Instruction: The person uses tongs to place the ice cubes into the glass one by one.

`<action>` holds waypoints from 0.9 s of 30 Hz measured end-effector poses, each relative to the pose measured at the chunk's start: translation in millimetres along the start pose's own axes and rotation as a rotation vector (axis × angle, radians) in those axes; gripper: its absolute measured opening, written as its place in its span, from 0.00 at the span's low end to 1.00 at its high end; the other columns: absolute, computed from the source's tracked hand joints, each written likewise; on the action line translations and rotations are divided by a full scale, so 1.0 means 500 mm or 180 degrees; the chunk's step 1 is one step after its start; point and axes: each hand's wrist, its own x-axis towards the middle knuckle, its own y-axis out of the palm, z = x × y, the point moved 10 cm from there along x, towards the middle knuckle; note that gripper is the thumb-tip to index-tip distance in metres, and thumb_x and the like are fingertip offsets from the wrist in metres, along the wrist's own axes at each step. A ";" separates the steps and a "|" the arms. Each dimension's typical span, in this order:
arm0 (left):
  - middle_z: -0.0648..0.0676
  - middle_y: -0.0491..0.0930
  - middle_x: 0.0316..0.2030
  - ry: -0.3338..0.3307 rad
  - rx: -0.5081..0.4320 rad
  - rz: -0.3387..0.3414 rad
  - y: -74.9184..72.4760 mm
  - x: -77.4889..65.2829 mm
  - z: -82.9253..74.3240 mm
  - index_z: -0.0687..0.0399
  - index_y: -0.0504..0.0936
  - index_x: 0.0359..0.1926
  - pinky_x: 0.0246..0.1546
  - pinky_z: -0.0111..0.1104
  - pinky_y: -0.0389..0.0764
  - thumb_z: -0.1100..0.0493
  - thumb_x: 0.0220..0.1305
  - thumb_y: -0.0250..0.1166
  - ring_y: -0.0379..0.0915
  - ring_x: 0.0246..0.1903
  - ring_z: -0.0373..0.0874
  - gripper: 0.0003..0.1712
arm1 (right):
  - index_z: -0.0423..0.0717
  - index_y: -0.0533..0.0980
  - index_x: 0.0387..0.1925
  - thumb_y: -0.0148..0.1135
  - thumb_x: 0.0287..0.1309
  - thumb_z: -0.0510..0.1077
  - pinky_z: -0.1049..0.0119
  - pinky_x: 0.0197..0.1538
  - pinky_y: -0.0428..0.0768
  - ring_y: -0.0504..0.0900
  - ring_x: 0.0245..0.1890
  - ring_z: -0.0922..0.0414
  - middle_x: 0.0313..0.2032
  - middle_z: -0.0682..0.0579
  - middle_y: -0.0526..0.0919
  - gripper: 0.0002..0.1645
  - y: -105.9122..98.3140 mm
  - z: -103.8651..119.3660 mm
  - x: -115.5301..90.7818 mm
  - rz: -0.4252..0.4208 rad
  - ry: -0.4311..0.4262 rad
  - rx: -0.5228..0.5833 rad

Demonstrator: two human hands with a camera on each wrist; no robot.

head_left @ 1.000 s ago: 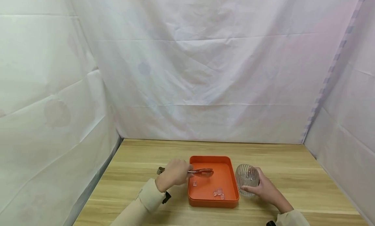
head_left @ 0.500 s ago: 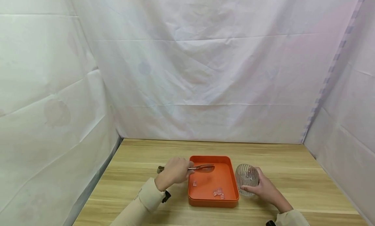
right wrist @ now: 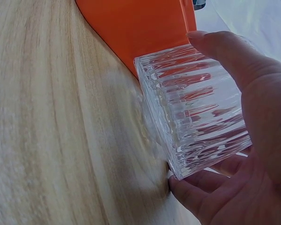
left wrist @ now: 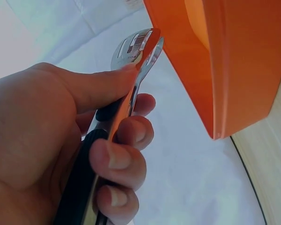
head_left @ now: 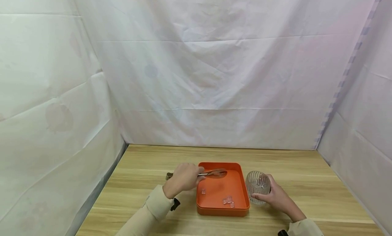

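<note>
My left hand [head_left: 185,177] grips metal tongs [head_left: 218,173] with dark handle grips, its thumb pressed along the top. The rounded heads of the tongs are close together above the far part of an orange tray [head_left: 223,212]. Whether anything sits between them, I cannot tell. Several small clear cubes [head_left: 228,201] lie in the tray's near right part, and another clear piece [head_left: 203,191] lies by its left wall. Just right of the tray, my right hand [head_left: 275,197] holds a ribbed clear glass [right wrist: 192,108] around its side, low over the wooden table.
The wooden table [head_left: 321,191] extends on both sides of the tray. White cloth [head_left: 214,76] hangs behind it, with more sheeting at left and right. The tray's raised walls stand between the tongs and the glass.
The tongs have shifted slightly up and away inside the tray area, and their heads have turned a little. The right hand and the glass have stayed in place, as have the cubes.
</note>
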 end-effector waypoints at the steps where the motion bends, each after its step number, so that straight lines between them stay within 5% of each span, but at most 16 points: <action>1: 0.43 0.62 0.12 -0.0008 -0.0030 0.0004 -0.002 0.001 -0.001 0.42 0.71 0.24 0.13 0.29 0.58 0.43 0.61 0.61 0.59 0.13 0.36 0.15 | 0.47 0.54 0.64 0.75 0.40 0.55 0.63 0.42 0.78 0.77 0.46 0.51 0.51 0.40 0.74 0.54 0.000 0.000 0.000 0.0002 -0.0001 0.0000; 18: 0.42 0.62 0.11 0.0007 -0.0062 -0.0130 -0.029 0.021 -0.028 0.42 0.73 0.26 0.11 0.29 0.57 0.42 0.62 0.59 0.58 0.11 0.36 0.14 | 0.48 0.54 0.64 0.75 0.41 0.53 0.63 0.41 0.78 0.77 0.46 0.51 0.52 0.40 0.74 0.53 0.002 0.001 -0.001 0.0044 0.0046 0.0115; 27: 0.41 0.66 0.13 0.0004 -0.0071 -0.0211 -0.042 0.032 -0.041 0.41 0.77 0.36 0.13 0.29 0.60 0.41 0.64 0.57 0.60 0.12 0.36 0.12 | 0.48 0.54 0.64 0.75 0.41 0.53 0.63 0.40 0.78 0.77 0.46 0.51 0.52 0.40 0.74 0.53 0.001 -0.001 0.000 0.0049 0.0067 0.0104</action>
